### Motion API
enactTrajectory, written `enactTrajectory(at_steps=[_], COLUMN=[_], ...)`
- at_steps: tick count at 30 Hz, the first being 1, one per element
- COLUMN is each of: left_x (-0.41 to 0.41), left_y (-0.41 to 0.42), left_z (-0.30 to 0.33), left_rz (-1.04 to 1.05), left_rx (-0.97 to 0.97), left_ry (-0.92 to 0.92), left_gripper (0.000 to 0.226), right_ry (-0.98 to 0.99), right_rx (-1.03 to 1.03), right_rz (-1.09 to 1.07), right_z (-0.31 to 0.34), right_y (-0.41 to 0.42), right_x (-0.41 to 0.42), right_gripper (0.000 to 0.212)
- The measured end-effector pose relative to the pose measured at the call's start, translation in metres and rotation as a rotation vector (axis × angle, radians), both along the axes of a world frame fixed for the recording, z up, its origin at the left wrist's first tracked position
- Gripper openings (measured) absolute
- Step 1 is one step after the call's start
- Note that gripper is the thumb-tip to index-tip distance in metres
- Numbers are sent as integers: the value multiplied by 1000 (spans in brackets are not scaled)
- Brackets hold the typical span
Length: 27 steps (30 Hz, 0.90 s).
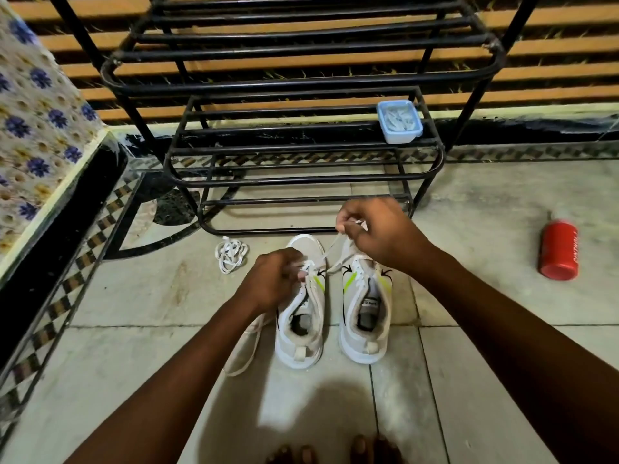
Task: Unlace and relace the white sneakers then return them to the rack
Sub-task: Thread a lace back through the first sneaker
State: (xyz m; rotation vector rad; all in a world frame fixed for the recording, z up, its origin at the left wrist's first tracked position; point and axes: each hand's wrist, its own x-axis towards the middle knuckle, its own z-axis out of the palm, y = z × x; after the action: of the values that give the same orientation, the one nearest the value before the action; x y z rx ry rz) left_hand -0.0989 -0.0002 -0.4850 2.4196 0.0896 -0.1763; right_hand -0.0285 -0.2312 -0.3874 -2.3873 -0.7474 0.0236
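Two white sneakers with green and black marks stand side by side on the tiled floor, heels towards me: the left sneaker (300,324) and the right sneaker (365,321). My left hand (273,279) grips the left sneaker at its eyelets. My right hand (378,229) is raised above the toes and pinches a white lace (331,249) that runs taut down to the left sneaker. Another stretch of lace (246,349) trails on the floor left of that shoe. A loose coiled white lace (231,253) lies near the black metal rack (301,182), just beyond the shoes.
A pale blue plastic box (399,121) sits on the rack's middle shelf at the right. A red bottle (558,251) lies on the floor to the right. A patterned cloth-covered ledge (37,128) stands at the left. My toes (335,452) show at the bottom edge.
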Motion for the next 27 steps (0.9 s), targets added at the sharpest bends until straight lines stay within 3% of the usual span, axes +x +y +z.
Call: enactTrajectory(at_steps=[2,4,6,10,12,18,23,27], left_x=[2,4,8,17,18,21,20,21], left_y=[-11,-30,-50,-68,-68,-52,-40,-40], left_z=[17,41,65,89,95,93,93,96], left_rz=[45,34,24,137,206,465,552,555], left_rx=[-213,-542,-745,-764,-755,-883,-928,-924], left_ry=[-56,-12,6,-216,-274,-227,-234,-270], left_gripper=[31,36,38,11,3,8,17,11], right_ry=[51,105,101,31,86,178,188,222], right_rx=[212,417,537,552,587,513,353,195], right_rz=[-49,-101,-169,-289,-262,-241,-303,-309], right_z=[5,11,15,13,7,-26,-49,-64], right_y=[0,2,0,-14,-23,-47,-63,-74], right_x=[-3,-6,-5,1,-2,-8,-12,-15], right_gripper=[11,12,13,10,13,14,14,14])
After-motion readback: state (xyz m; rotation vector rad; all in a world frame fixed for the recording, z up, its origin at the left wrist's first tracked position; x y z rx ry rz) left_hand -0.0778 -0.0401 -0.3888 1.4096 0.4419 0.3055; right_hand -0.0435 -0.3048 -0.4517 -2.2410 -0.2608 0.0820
